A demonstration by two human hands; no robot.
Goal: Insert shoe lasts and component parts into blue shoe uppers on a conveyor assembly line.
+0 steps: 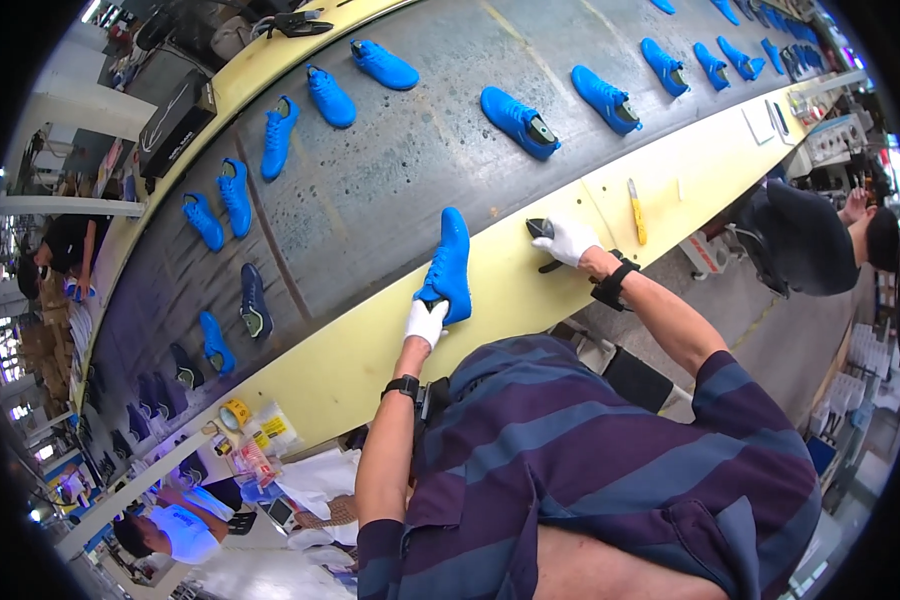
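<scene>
A: Left side status?
B: White-gloved left hand (pixel 426 322) has a bright blue lace-up sneaker (pixel 452 258) by the heel, fingers closed at the collar. Toe points away from the wearer.
A: Where's the sneaker sitting?
B: Above the pale yellow smooth-topped ledge (pixel 360 375), toe overlapping the edge of the wide grey conveyor belt (pixel 390 170). Can't tell if the sole touches down.
A: Right?
B: White-gloved right hand (pixel 570 242) is on the ledge, fingers curled around a small black pointed object (pixel 540 228). Grip looks narrow; glove hides most of the object, kind unclear.
A: Nearby?
B: Slim yellow utility knife (pixel 637 212) lies on the ledge, right of that hand, not touching it. Yellow tape roll (pixel 235 413) is well off to the left.
A: Belt load?
B: More blue sneakers spaced out along it, e.g. one (pixel 520 122) beyond the hands. Dark navy shoe (pixel 253 300) at left, beside other dark ones.
</scene>
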